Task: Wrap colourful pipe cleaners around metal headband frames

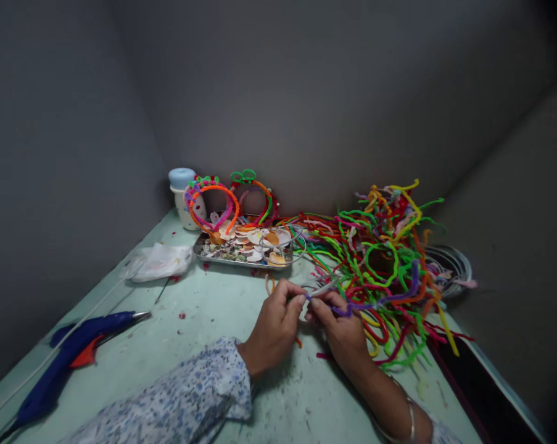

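Note:
A purple pipe cleaner (368,306) runs between my two hands above the table. My left hand (274,324) pinches one end of it between thumb and forefinger. Close by, my right hand (345,336) grips the same stem, and the rest trails off to the right over the pile. A thin grey-white wire or strip (323,288) shows just behind the fingertips; whether either hand holds it I cannot tell. Right past my right hand lies a tangled heap of coloured pipe cleaners (352,246).
A metal tray (241,264) holds shells and small stones, with pipe-cleaner-wrapped headbands (235,213) standing over it. Behind is a blue-lidded jar (182,179). At left lie a plastic bag (160,262) and a blue glue gun (60,364) with its cord. Coiled wire (463,268) sits far right.

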Tool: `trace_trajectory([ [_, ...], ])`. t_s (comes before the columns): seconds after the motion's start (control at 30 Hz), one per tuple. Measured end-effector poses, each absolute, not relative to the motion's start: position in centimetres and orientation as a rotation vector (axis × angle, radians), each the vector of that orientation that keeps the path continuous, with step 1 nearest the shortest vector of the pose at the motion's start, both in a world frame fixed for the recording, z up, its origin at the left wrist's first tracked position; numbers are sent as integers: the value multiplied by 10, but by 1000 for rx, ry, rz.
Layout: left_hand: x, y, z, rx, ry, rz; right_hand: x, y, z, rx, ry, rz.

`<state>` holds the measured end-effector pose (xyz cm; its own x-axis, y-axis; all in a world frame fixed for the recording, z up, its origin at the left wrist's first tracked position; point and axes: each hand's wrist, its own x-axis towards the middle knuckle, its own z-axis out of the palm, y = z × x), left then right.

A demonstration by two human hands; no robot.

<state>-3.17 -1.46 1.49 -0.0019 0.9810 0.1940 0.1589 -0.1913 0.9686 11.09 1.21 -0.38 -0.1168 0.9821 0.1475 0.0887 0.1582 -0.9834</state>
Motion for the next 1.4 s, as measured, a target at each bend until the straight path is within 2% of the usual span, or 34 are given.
trace_trajectory([
  [0.4, -30, -17, 15, 1426, 1162, 1286, 111, 11, -4, -1109, -1392, 1139],
  [0.77, -28, -18, 16, 1345, 1042, 1271, 108, 20, -23, -939, -1135, 1440],
  [1.1, -29, -19, 15, 1468, 1193, 1238, 108, 23, -13, -718, -676, 1842],
  [1.4, -25, -20, 13, 1437, 1133, 1199, 106, 22, -12, -661, -606, 1874],
])
